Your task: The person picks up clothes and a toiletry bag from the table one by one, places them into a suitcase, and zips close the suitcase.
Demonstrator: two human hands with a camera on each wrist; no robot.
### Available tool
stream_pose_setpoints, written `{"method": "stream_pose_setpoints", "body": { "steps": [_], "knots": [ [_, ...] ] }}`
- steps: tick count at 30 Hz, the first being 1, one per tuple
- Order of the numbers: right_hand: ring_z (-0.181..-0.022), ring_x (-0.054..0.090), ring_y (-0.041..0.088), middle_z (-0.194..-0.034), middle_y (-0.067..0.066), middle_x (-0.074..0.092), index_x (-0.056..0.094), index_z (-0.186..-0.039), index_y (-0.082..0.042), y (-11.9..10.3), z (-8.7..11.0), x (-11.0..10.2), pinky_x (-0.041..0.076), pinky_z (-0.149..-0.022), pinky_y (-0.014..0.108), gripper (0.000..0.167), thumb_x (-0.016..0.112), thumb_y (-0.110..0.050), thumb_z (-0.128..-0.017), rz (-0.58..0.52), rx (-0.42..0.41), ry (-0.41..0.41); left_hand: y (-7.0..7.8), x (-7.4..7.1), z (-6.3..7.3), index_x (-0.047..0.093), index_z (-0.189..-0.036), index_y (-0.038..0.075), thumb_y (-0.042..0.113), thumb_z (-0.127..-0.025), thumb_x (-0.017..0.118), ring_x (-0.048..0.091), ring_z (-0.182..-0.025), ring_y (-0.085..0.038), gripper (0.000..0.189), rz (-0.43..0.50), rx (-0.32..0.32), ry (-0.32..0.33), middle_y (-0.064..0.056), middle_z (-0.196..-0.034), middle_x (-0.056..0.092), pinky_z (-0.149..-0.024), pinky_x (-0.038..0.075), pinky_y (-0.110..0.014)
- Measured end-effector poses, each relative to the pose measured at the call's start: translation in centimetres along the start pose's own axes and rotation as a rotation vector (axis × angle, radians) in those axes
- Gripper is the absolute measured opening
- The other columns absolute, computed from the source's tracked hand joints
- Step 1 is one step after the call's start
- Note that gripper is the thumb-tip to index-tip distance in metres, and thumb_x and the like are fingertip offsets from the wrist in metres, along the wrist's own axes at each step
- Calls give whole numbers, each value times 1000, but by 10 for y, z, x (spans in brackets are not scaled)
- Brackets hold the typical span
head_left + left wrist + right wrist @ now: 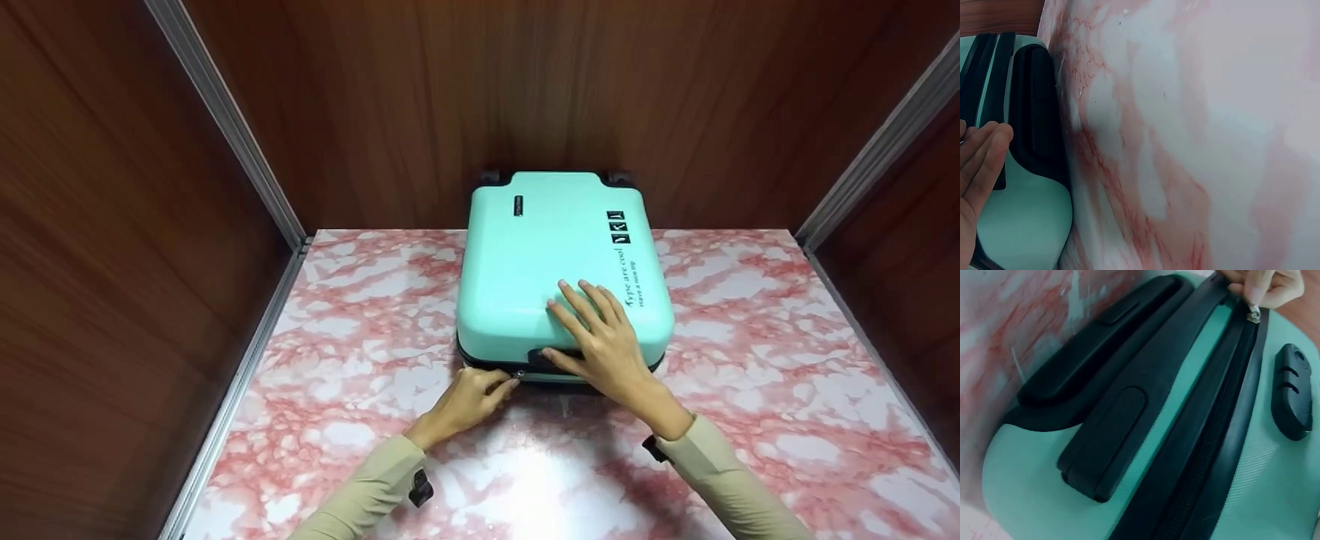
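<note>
A mint-green hard-shell suitcase point(540, 247) lies flat on the marbled surface, its front side toward me. My left hand point(469, 397) is at the left part of that side. Its thumb and finger pinch a metal zipper pull point(1253, 315), seen most clearly in the right wrist view. The black zipper point(1202, 467) runs along the side from there. My right hand point(604, 345) rests on the suitcase's front right top, fingers spread and extended, thumb by the black combination lock point(1292, 394). The black carry handle point(1117, 433) sits below the zipper.
A red-and-white marbled tabletop point(360, 330) extends around the suitcase. Dark wood panels stand at the back point(420, 112) and both sides, with metal rails point(232, 135) at the corners. Black wheels point(491, 178) at the suitcase's far end are close to the back panel.
</note>
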State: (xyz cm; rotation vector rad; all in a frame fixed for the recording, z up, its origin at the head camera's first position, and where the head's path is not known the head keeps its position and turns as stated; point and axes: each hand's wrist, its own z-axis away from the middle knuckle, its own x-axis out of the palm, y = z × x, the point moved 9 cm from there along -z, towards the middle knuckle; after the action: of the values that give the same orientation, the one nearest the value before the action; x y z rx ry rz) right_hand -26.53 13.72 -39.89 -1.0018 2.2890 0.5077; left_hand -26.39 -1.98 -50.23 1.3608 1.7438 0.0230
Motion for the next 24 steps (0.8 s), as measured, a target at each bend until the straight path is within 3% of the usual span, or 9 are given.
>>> {"method": "stream_pose_setpoints", "body": {
  "steps": [5, 10, 17, 24],
  "knots": [
    [-134, 42, 41, -149, 17, 45, 52, -143, -7, 2, 3, 6, 29, -110, 56, 77, 62, -60, -89, 74, 27, -65, 1, -1, 1, 70, -82, 8, 15, -99, 63, 54, -60, -1, 20, -12, 18, 6, 6, -68, 63, -56, 44, -15],
    [-133, 43, 41, -147, 17, 47, 52, -143, -6, 5, 4, 7, 31, -109, 55, 78, 55, -64, -91, 101, 59, -85, 1, -2, 0, 69, -82, 7, 14, -99, 62, 54, -59, -1, 20, 0, 31, 5, 6, -67, 62, -55, 44, -15],
    [-130, 47, 40, -142, 15, 54, 58, -139, -8, 6, 5, 3, 34, -108, 54, 66, 56, -56, -94, 80, 58, -54, 5, -3, 0, 69, -85, 8, 11, -98, 62, 56, -58, 0, 15, -3, 57, -23, 6, -65, 62, -56, 45, -14],
    [-130, 47, 41, -142, 15, 53, 58, -139, -8, 6, 4, 3, 34, -107, 55, 63, 62, -50, -92, 40, 58, -52, 10, -5, -3, 70, -90, 4, 9, -98, 62, 48, -58, -2, 13, -59, 106, -61, 5, -67, 58, -54, 41, -15]
  ]
}}
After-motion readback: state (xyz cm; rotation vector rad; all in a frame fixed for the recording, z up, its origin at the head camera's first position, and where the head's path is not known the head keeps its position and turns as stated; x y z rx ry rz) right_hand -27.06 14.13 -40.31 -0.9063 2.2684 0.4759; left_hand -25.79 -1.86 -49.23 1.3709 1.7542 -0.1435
